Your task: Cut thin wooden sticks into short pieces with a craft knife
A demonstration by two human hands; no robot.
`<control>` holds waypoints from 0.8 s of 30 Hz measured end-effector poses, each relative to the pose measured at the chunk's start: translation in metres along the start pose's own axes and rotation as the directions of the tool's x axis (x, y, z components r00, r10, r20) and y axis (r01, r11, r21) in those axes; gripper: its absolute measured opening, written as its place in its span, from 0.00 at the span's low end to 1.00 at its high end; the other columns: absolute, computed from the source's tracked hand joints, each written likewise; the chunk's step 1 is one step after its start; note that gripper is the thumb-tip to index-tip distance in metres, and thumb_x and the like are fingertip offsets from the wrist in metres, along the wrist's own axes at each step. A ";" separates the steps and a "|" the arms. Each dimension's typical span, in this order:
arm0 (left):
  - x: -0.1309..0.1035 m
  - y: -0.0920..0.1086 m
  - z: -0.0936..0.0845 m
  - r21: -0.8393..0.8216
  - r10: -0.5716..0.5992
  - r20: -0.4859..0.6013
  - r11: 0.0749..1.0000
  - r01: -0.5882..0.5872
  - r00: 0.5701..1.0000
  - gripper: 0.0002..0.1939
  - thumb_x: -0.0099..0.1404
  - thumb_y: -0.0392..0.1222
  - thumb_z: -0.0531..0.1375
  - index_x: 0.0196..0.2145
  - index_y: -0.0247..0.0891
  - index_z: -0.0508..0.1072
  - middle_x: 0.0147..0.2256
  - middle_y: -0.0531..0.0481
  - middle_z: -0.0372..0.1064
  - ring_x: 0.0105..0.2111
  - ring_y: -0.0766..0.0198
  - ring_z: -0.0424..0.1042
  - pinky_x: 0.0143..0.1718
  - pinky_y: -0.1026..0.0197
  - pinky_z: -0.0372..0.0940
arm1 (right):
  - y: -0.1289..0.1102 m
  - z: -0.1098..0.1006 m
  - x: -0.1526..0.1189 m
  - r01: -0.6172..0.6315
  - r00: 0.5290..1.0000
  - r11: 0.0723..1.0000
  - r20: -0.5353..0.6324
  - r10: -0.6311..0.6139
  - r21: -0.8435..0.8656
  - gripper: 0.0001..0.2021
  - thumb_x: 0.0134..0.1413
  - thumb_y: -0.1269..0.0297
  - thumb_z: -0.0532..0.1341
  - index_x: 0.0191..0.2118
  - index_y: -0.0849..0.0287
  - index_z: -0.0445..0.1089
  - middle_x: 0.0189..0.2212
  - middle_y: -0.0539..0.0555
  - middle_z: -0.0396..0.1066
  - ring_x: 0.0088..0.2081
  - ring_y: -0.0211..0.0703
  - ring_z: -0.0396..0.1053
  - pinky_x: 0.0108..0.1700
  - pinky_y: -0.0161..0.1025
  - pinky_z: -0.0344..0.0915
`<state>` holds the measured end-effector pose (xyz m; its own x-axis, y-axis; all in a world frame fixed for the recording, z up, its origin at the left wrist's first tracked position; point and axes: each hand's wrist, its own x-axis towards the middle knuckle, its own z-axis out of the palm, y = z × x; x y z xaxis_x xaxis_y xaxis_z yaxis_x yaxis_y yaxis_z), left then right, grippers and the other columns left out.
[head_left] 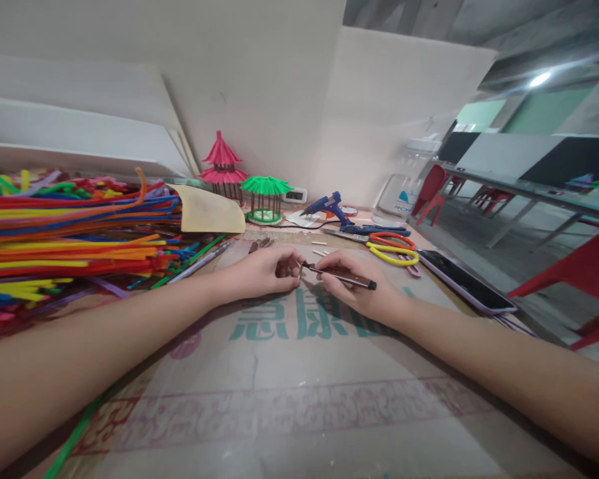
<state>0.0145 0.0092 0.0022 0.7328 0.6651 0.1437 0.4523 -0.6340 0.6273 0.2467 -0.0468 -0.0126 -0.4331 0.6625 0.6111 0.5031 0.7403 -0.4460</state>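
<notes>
My right hand is closed around a dark brown marker pen, its tip pointing left toward my left hand. My left hand pinches a short thin stick between thumb and fingertips. The pen's tip meets the stick or lies very close to it; I cannot tell which. A few pale short sticks lie on the board just beyond my hands. Behind my left hand are small dark brown pieces. Both hands are above a printed board with green characters.
Bundles of colourful pipe cleaners fill the left side. At the back stand a pink pagoda, a green-roofed pavilion, a blue glue gun and a clear plastic jug. Yellow-and-orange-handled scissors and a phone lie right.
</notes>
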 end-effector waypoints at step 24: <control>0.002 -0.010 0.003 -0.066 0.037 -0.011 0.997 -0.037 0.999 0.17 0.61 0.39 0.61 0.49 0.39 0.69 0.34 0.54 0.72 0.31 0.66 0.70 0.32 0.65 0.63 | 0.000 -0.001 0.000 -0.006 1.000 0.999 0.002 0.007 -0.031 0.05 0.63 0.65 0.60 0.43 0.56 0.71 0.35 0.53 0.78 0.33 0.40 0.75 0.36 0.37 0.72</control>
<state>0.0130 0.0153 -0.0060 0.7430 0.6459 0.1752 0.3900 -0.6306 0.6710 0.2472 -0.0464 -0.0122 -0.4314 0.6676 0.6068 0.5289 0.7321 -0.4294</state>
